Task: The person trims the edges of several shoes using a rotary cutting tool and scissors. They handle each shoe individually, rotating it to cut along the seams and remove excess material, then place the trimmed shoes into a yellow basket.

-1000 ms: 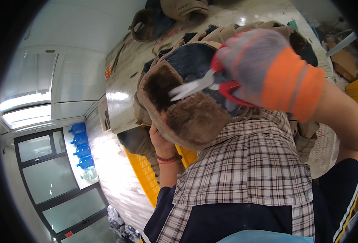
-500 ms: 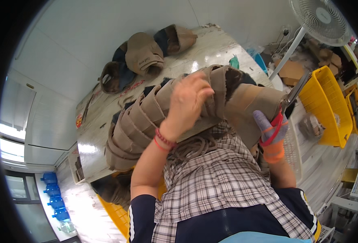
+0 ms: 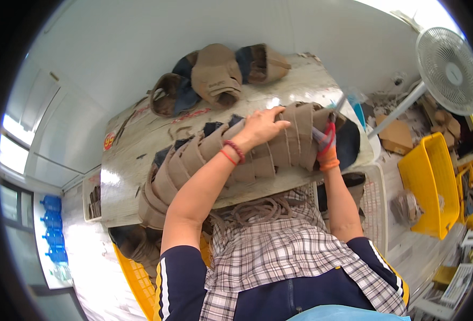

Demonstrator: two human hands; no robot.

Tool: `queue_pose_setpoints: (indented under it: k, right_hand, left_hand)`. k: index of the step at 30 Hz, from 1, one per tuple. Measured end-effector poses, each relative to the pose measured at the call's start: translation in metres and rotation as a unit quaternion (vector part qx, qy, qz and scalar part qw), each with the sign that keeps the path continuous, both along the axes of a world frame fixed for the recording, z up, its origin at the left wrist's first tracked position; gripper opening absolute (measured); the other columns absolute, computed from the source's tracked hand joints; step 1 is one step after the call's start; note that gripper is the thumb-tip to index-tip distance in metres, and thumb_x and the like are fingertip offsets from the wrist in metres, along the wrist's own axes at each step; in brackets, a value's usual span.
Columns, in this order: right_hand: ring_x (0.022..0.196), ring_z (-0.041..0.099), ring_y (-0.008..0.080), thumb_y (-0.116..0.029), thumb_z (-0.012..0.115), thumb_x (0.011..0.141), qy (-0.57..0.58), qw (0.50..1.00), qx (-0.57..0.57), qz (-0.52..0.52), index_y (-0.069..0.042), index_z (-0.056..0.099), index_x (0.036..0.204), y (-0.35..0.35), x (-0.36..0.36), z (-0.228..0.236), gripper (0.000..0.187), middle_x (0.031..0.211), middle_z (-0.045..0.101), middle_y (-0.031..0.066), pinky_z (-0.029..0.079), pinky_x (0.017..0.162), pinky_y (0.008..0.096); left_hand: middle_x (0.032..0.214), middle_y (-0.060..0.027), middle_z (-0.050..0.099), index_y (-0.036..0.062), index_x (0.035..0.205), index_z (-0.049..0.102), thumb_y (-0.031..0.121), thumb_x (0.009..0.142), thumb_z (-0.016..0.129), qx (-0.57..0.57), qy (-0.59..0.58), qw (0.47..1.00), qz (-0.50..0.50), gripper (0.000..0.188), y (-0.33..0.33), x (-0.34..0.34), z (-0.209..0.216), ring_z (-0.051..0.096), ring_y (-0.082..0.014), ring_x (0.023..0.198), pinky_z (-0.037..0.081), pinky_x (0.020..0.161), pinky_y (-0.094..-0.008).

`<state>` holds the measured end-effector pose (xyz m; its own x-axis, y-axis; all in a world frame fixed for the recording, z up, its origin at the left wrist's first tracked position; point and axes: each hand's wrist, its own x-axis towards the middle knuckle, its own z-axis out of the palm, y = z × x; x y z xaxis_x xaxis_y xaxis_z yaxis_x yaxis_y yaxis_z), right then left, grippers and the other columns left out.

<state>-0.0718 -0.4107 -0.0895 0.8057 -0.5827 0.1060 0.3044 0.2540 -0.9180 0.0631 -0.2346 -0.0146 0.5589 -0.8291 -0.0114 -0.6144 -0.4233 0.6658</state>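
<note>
Since the earlier frame, the gloved right hand (image 3: pixel 325 147) has moved in from the table's right edge, bringing its hat against the row of nested brown hats (image 3: pixel 201 156). Nearest are the plaid apron (image 3: pixel 274 249) and, above it, a loose bundle of brown cords (image 3: pixel 260 209). Beyond that, the row lies slantwise along the table's near side. The bare left hand (image 3: pixel 263 130) rests on top of it, fingers slightly spread and gripping nothing. The right hand keeps the red-handled scissors (image 3: pixel 330 132), blades pointing away; whether its fingers also pinch the end hat I cannot tell. Farther across the pale table (image 3: pixel 295 85) sit more fur-lined hats (image 3: pixel 215 75). A white fan (image 3: pixel 450 72) stands beyond, at right.
</note>
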Motion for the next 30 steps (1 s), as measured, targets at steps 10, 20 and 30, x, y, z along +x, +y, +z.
queue_pose_setpoints:
  k: [10, 20, 30]
  right_hand:
    - [0.056, 0.045, 0.0065, -0.038, 0.046, 0.096, 0.053, 0.944, -0.289, -0.148, 0.000, 0.054, 0.104, 0.010, -0.071, -0.027, 0.040, 0.072, 0.051, -0.0015, 0.034, 0.049, 0.0206]
    - [0.056, 0.049, 0.0056, -0.045, 0.052, 0.092, 0.051, 0.989, -0.066, -0.125, 0.002, 0.049, 0.121, 0.012, -0.126, -0.014, 0.055, 0.077, 0.058, 0.0030, 0.037, 0.048, 0.0160]
    - [0.065, 0.045, 0.0122, -0.016, 0.071, 0.079, 0.100, 0.930, -0.353, -0.004, -0.002, 0.053, 0.111, 0.048, -0.127, 0.119, 0.039, 0.082, 0.052, 0.0022, 0.040, 0.058, 0.0241]
  left_hand:
    - [0.144, -0.0198, 0.027, 0.0181, 0.138, 0.031, 0.032, 0.070, 0.074, 0.176, -0.388, 0.894, 0.139, 0.082, 0.054, 0.146, -0.009, 0.027, -0.0369, 0.133, 0.039, 0.091, -0.0580]
    - [0.126, -0.0228, 0.044, 0.0144, 0.125, 0.052, -0.004, 0.077, 0.044, -0.104, -0.329, 0.919, 0.190, 0.052, 0.085, 0.229, -0.045, 0.053, -0.0394, 0.104, 0.045, 0.092, -0.0391]
    - [0.127, -0.0102, 0.052, 0.0039, 0.129, 0.048, 0.017, 0.088, 0.053, -0.410, 0.495, 0.766, 0.016, 0.043, 0.259, 0.051, 0.073, 0.054, -0.0231, 0.109, 0.047, 0.092, -0.0381]
